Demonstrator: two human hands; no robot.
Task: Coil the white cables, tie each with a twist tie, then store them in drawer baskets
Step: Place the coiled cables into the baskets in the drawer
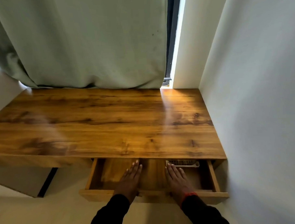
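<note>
A wooden drawer [90, 175] stands pulled out under the desk's front edge. My left hand [131, 177] lies flat inside it, fingers straight, pointing toward the back. My right hand [177, 177] lies flat a little to the right, fingers straight, its fingertips close to a white slotted basket [183, 163]. Only the front edge of that basket shows; the rest is hidden under the desktop. No white cable or twist tie is visible.
The wooden desktop [101, 124] fills the middle of the view. A green curtain [83, 43] hangs down to its back edge. A white wall [260, 90] closes off the right side. Pale floor [38, 216] lies below the drawer front [96, 195].
</note>
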